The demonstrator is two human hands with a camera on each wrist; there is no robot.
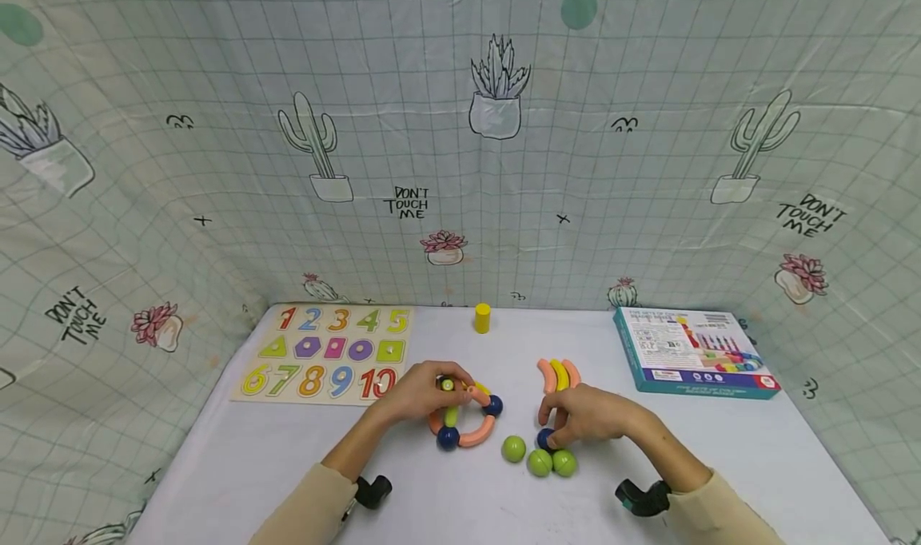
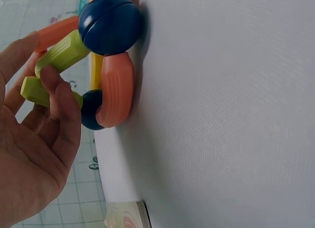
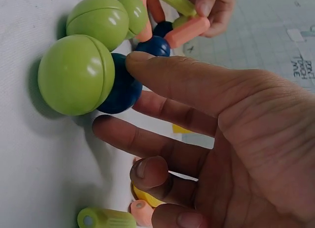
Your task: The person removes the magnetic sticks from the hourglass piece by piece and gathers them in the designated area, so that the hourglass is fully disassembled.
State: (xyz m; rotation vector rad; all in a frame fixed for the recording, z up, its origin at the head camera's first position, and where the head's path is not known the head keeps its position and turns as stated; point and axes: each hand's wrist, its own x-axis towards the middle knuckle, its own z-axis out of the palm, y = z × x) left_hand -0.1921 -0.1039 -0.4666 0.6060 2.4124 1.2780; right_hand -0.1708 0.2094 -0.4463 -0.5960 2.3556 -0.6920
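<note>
Ring of sticks and balls: a loop of orange curved sticks (image 1: 476,437) joined by dark blue balls (image 1: 448,438) lies on the white worktop (image 1: 288,465), left of centre, under the left hand.
Left hand: the left hand (image 1: 417,393) rests over the top of the ring, its grip pinching a light green stick (image 2: 59,53) that crosses the loop; thumb and fingertips curl round it.
Right hand: the right hand (image 1: 586,415) sits just right of the ring, thumb and forefinger closing on a loose dark blue ball (image 3: 120,85); the other fingers are loosely bent.
Green balls: two green balls (image 1: 552,463) lie touching the blue one, a third (image 1: 514,448) lies apart, between the hands.
Spare sticks: orange and yellow curved sticks (image 1: 559,374) lie side by side just behind the right hand.
Further back: a yellow cylinder (image 1: 482,318) stands near the cloth wall; a number puzzle board (image 1: 327,353) lies far left, a toy box (image 1: 691,352) far right.
</note>
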